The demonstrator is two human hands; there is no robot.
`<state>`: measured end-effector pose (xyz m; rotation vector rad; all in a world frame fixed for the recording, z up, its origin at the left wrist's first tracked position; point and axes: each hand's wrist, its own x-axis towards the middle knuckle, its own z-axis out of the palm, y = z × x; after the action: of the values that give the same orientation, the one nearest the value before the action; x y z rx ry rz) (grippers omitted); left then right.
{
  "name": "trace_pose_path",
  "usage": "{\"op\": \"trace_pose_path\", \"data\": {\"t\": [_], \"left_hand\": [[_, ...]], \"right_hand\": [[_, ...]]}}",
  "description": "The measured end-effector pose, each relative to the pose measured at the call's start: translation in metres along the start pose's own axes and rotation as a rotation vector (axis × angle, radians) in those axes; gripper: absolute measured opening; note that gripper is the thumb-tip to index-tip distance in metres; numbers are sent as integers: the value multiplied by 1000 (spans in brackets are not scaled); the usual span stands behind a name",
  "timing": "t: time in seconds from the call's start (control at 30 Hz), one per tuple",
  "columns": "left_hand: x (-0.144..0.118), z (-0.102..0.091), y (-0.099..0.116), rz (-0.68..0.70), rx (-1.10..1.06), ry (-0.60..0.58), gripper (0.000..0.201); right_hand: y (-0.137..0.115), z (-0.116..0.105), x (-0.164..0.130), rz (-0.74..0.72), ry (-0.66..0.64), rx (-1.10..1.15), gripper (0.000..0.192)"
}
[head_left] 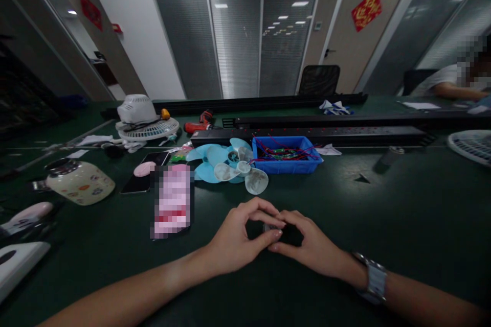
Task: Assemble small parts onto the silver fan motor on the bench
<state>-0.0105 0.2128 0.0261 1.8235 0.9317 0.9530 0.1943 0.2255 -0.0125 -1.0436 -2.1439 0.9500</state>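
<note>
My left hand (245, 232) and my right hand (309, 242) meet over the dark green table, fingertips touching. Between them shows a small greyish piece (270, 227), mostly covered by the fingers, so its kind is unclear. Thumb and fingers of both hands curl inward around it in a pinch. Just beyond the hands lie light blue fan blades (207, 158) and, over them, a translucent grey fan blade set (243, 167). A blue bin (287, 165) holding red and black wires and green circuit boards stands behind, to the right.
Left of the hands lie a pink packet (174, 199), a phone (140, 179) and a cream kettle-like vessel (82, 182). A white fan part (138, 110), an orange-red power drill (197, 125) and long black rails (307, 135) are farther back. A can (393, 157) stands right; a person sits far right.
</note>
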Motion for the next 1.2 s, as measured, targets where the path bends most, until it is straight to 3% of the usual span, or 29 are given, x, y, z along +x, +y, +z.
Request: {"op": "trace_pose_path", "data": {"t": [0.13,0.27,0.5,0.67,0.93,1.03,1.2], "left_hand": [[-3,1,1,56,90,150,10],[-11,-10,-6,38,151,289,11],[-31,-34,-39,-101,434,263,13],[-26,-32,-36,-124,546,269,21],[-25,-32,-34,-156,546,254,25],[-27,-31,-38,-165,540,258,16],[-23,-27,-34,-178,379,378,17]], "right_hand": [[-3,-2,2,6,-21,11,34],[-9,-6,5,24,-65,43,32],[-12,-7,3,43,-73,76,37],[-9,-6,2,50,-78,74,37],[-7,-6,3,48,-75,47,38],[-8,-6,4,46,-74,53,38],[-7,-7,3,50,-80,49,38]]}}
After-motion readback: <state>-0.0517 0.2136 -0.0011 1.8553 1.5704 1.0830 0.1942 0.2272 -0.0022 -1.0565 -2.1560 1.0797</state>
